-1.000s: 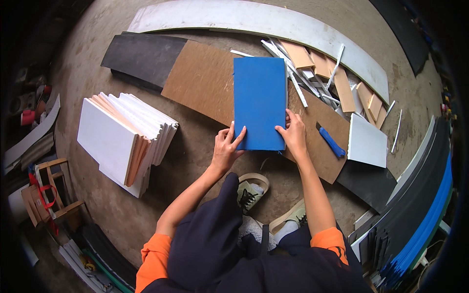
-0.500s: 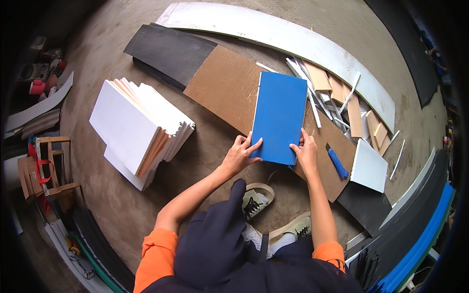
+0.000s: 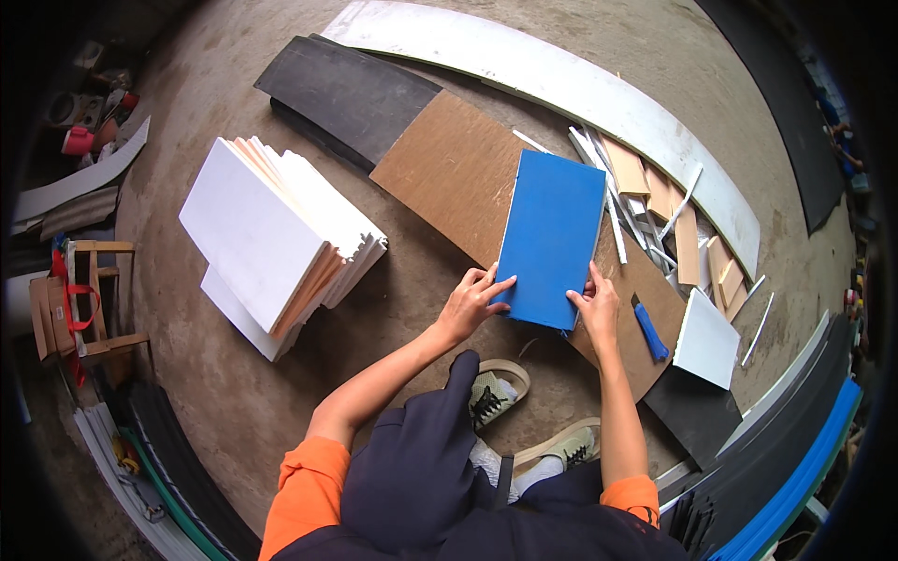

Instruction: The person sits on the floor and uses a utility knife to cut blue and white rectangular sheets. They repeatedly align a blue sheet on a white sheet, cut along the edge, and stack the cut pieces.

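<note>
A blue rectangular foam sheet (image 3: 552, 238) lies over a brown board (image 3: 444, 164), tilted slightly, with its long sides running away from me. My left hand (image 3: 474, 304) grips its near left edge, thumb and forefinger on the top face. At the near right edge, my right hand (image 3: 596, 309) holds it with the thumb on top and the other fingers along the side. Whether the sheet's underside touches the board is hidden. On the board right of my right hand rests a blue-handled utility knife (image 3: 650, 332).
Left on the floor stands a leaning stack of white sheets (image 3: 257, 238). Beyond the board lie pale offcuts (image 3: 686, 238) and a long white panel (image 3: 552, 70). A white piece (image 3: 706, 338) sits at the board's right end. A wooden stool (image 3: 98, 294) is far left; long strips (image 3: 795, 467) lie right.
The whole view has shifted slightly, with most things appearing a little further right. Both hands keep their hold on the blue foam sheet, which has hardly moved against the board.
</note>
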{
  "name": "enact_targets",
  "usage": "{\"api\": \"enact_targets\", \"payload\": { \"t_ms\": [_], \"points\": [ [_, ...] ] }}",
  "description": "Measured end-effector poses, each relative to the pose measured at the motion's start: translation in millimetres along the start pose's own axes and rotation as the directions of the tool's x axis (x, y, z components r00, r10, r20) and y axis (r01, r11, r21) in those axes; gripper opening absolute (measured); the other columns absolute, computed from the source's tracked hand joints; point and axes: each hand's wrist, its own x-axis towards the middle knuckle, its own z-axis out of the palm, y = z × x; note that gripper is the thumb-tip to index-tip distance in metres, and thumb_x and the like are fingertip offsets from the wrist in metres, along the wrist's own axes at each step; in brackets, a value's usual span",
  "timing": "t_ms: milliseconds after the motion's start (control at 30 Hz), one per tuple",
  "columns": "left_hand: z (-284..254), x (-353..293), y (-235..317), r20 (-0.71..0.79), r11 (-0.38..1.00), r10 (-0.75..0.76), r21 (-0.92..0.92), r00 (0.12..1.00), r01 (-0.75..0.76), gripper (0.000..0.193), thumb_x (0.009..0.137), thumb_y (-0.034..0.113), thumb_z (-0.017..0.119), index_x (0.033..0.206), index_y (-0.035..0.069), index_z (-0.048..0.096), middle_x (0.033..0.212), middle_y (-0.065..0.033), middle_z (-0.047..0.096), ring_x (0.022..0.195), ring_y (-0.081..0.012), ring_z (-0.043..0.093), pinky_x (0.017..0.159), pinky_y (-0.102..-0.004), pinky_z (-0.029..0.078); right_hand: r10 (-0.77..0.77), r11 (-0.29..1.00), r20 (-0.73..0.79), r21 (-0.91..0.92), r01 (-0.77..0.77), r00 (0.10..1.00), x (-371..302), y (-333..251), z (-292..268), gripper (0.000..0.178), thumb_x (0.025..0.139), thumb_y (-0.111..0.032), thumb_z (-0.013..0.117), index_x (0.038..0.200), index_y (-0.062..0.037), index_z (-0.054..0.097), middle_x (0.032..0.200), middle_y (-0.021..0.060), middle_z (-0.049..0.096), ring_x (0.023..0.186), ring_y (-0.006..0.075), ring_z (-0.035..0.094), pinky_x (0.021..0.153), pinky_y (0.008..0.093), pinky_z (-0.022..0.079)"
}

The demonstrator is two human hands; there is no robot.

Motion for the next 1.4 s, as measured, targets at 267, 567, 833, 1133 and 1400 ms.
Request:
{"api": "enact_targets", "payload": {
  "t_ms": [267,567,833,1133,1400],
  "points": [
    [-17,44,-5,0.067,0.970,-0.228,-0.070,0.971,0.232,0.044,0.059,0.017,0.075,0.097,0.006,0.056,0.088,-0.0100,0.059,0.081,-0.0236,0.056,0.076,-0.0326,0.047,-0.021,0.999,-0.029,-0.029,0.020,0.999,-1,1,-1,0.066,0.062,-0.005,0.075,0.122,-0.0039,0.047,0.083,0.0097,0.051,0.066,0.0166,0.056,0.061,0.0268,0.051],
    [-7,105,-30,0.095,0.922,-0.280,-0.249,0.955,0.295,0.061,0.058,0.010,0.076,0.111,-0.001,0.049,0.099,-0.0167,0.051,0.090,-0.0309,0.054,0.079,-0.0379,0.045,-0.005,1.000,0.000,-0.028,0.005,1.000,1,1,2,0.068,0.061,-0.005,0.075,0.122,-0.0036,0.046,0.082,0.0097,0.051,0.065,0.0163,0.056,0.062,0.0260,0.051],
    [-4,130,-32,0.273,0.969,-0.237,-0.006,0.932,0.248,0.081,0.058,0.014,0.075,0.122,-0.008,0.031,0.117,-0.0226,0.036,0.104,-0.0373,0.044,0.089,-0.0406,0.041,-0.007,0.996,-0.007,-0.091,0.007,1.000,3,0,-3,0.070,0.059,-0.005,0.075,0.123,-0.0041,0.047,0.078,0.0093,0.053,0.064,0.0162,0.054,0.062,0.0275,0.049],
    [-13,193,-24,0.082,0.894,-0.443,0.122,0.893,0.432,0.037,0.068,0.021,0.071,0.092,-0.005,0.058,0.104,-0.0207,0.049,0.101,-0.0355,0.049,0.080,-0.0413,0.046,0.015,0.999,-0.011,-0.042,-0.016,1.000,-1,-8,-1,0.068,0.062,0.000,0.072,0.124,-0.0018,0.044,0.080,0.0109,0.049,0.066,0.0192,0.052,0.063,0.0292,0.047],
    [-6,186,-43,0.134,0.957,-0.287,0.088,0.949,0.277,0.041,0.074,0.020,0.065,0.102,-0.006,0.051,0.108,-0.0204,0.045,0.099,-0.0335,0.048,0.085,-0.0394,0.043,0.014,1.000,-0.003,-0.022,-0.014,1.000,-1,-7,1,0.067,0.062,0.000,0.072,0.123,-0.0016,0.045,0.079,0.0111,0.050,0.065,0.0192,0.053,0.062,0.0294,0.048]
  ]
}}
